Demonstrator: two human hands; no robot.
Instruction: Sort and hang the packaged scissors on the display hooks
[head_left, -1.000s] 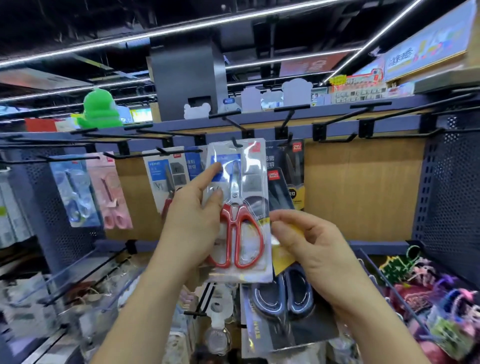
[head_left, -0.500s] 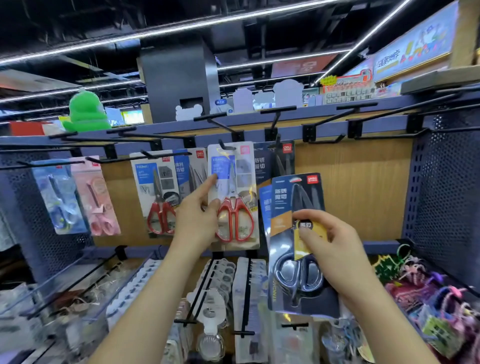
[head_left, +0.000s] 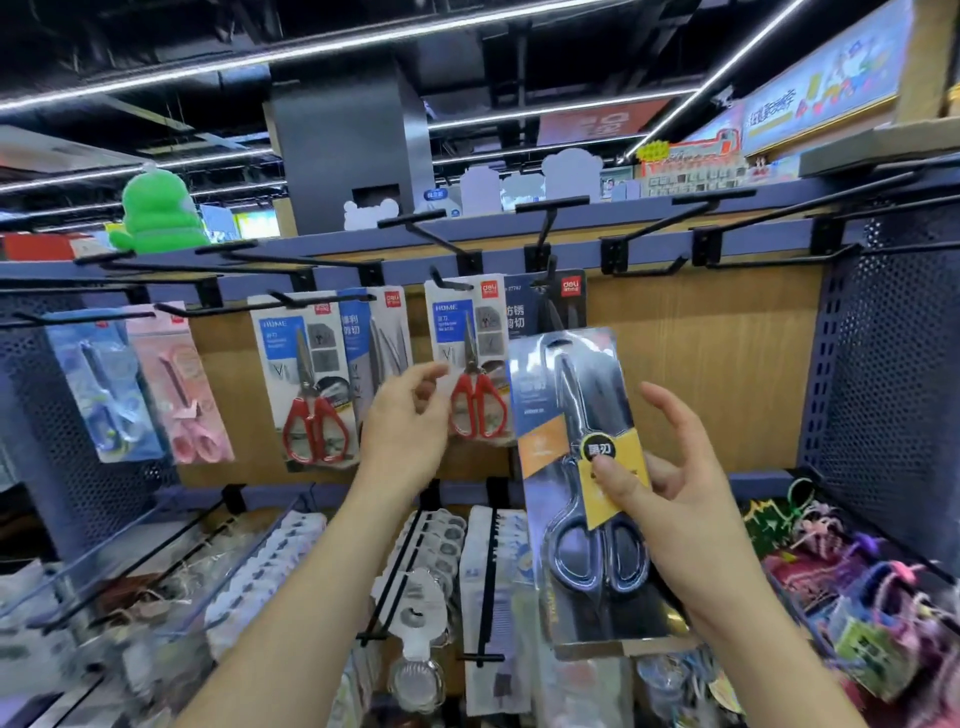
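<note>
The right hand (head_left: 675, 499) clamps the dark plastic pack of black-handled scissors (head_left: 569, 400), top toward twelve o'clock, seemingly for hooking; the left hand (head_left: 405, 421), grip apart.

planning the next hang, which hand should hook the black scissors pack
Probably right: the right hand grips the black scissors pack just below a hung matching dark pack; the left hand holds nothing, by the red-handled pack.

held pack (head_left: 582, 499) right of hung pack (head_left: 470, 358)
</note>
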